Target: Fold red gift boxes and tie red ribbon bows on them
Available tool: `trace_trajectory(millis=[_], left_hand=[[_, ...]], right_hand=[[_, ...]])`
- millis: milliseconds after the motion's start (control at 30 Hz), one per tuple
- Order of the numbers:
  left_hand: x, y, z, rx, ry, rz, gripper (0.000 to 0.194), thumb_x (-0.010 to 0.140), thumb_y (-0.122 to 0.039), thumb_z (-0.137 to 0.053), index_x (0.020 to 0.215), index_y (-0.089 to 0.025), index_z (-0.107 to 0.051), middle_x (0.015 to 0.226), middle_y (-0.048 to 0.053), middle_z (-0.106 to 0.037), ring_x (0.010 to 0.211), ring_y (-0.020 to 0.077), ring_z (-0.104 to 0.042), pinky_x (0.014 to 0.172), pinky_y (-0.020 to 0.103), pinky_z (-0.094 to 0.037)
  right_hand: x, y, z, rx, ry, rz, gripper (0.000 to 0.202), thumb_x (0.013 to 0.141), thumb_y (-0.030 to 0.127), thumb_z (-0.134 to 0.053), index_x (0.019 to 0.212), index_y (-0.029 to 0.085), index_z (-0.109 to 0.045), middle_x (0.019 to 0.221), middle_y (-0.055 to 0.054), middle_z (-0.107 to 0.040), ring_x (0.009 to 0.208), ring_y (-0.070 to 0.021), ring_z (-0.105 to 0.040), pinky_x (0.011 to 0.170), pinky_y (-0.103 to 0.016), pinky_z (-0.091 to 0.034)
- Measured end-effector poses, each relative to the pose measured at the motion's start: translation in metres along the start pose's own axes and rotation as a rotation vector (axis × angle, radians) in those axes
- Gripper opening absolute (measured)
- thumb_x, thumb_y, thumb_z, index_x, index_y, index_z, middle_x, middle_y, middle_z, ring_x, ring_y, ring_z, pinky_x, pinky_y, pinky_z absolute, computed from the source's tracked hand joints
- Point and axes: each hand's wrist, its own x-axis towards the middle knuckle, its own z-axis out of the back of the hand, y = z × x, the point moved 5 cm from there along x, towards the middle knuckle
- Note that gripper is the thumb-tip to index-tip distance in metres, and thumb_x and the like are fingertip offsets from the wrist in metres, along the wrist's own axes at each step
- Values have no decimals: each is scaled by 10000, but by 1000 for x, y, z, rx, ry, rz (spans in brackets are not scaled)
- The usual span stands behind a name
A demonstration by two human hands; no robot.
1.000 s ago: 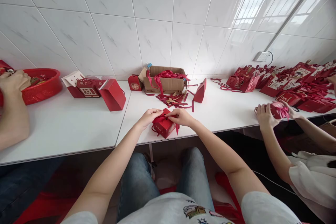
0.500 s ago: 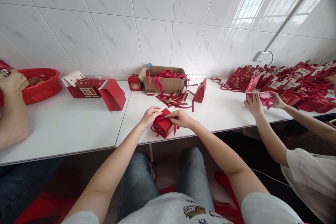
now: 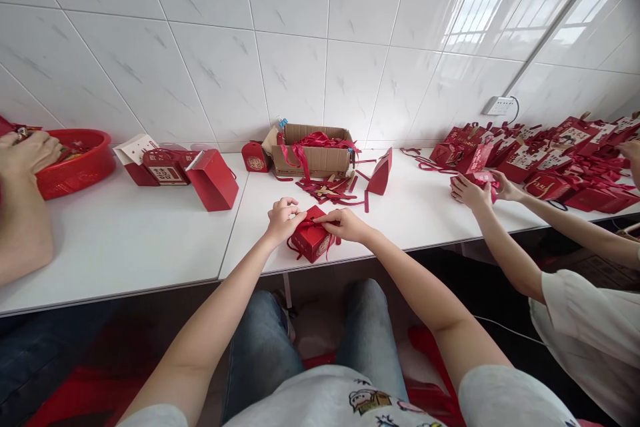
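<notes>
A small red gift box (image 3: 311, 244) with a round pale emblem on one side lies near the table's front edge. A red ribbon (image 3: 329, 253) is around it, and its loose ends hang down the sides. My left hand (image 3: 285, 219) pinches the ribbon at the upper left of the box. From the right, my right hand (image 3: 345, 223) has its fingers closed on the ribbon over the top of the box. The exact knot or loop between my fingertips is too small to make out.
Behind the box stands a cardboard box (image 3: 313, 161) of red ribbons, with loose strips (image 3: 330, 190) before it. Red gift boxes (image 3: 213, 180) stand left. A red basin (image 3: 80, 173) is far left by a co-worker's hand. Right, another person's hands (image 3: 473, 192) hold a box beside many finished-looking boxes (image 3: 540, 153).
My left hand has shifted slightly up and left, its fingers more curled. My right hand stays at the ribbon. The co-worker's hands on the right have moved left with their box.
</notes>
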Motion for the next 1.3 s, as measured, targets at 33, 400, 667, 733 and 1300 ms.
trace_trajectory(millis=[33,400,667,733,1300], left_hand=[[0,1,0,5,-5,-3,296,752,-404,-561,541,-198,-580,1143,63,-550,1190,307,-419,1057,486,-203],[-12,2,1,-182,40,-48,283,791,-463,-557,928,-216,-583,1118,68,-586,1125,234,-516,907,332,-417],[-48,32,-8,-289,-67,65,439,833,-458,-531,1193,-213,-472,1272,124,-555,1227,264,-497,888,375,-456],[-56,41,-7,-215,-68,61,483,838,-468,-535,1241,-216,-456,1283,125,-558,1244,274,-483,935,412,-443],[-73,54,-25,461,170,-229,633,845,-479,-553,1420,-275,-385,1399,92,-516,1331,352,-375,1015,500,-323]], right_hand=[[0,-1,0,9,3,-6,380,806,131,-483,1082,204,-734,772,-16,-709,595,-106,-549,575,-234,-427],[-5,-16,-3,493,-148,-164,277,844,345,-559,1041,194,-683,951,-49,-694,775,-148,-635,629,-260,-530],[-31,-30,2,339,-532,-118,406,810,305,-569,1215,275,-567,1289,-92,-465,676,-91,-563,613,-293,-535],[-38,-38,1,303,-503,-83,549,766,256,-585,1304,310,-493,1397,-101,-365,909,-167,-602,726,-340,-554],[-24,-62,-21,463,-275,-96,1208,518,356,-858,1508,303,-170,1524,-122,-304,1312,-317,-442,981,-432,-493]])
